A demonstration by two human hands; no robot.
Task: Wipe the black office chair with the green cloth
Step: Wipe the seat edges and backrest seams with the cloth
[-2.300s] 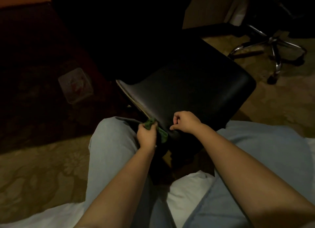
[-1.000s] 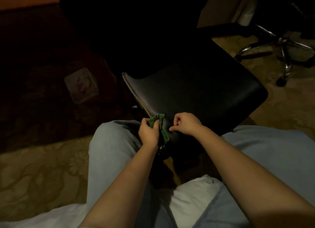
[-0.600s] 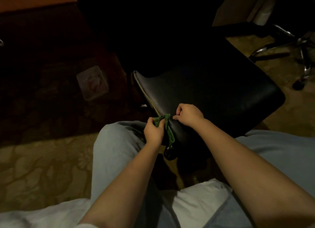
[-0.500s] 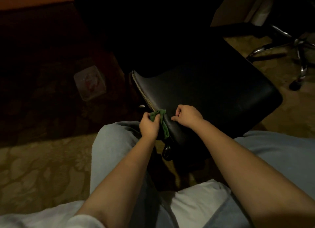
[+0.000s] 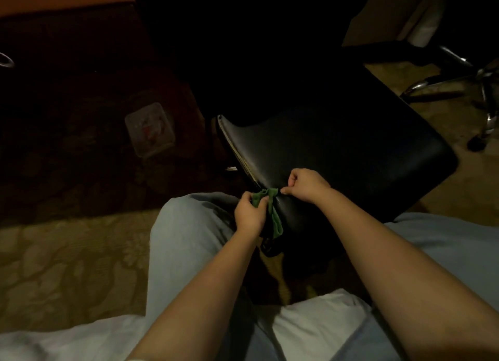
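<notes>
Two hands, one cloth, one chair corner.
Left hand (image 5: 249,214) is closed around the bunched green cloth (image 5: 271,209), pressed on the near corner of the black chair (image 5: 337,155). Right hand (image 5: 306,185) sits curled on the seat beside it, thumb and finger touching the cloth's top; a real pinch, can't tell.

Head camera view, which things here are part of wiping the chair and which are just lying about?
Part of the job:
black office chair
green cloth
left hand, holding the cloth
right hand, on the seat edge

Lying about:
clear plastic container
second chair's chrome base
</notes>
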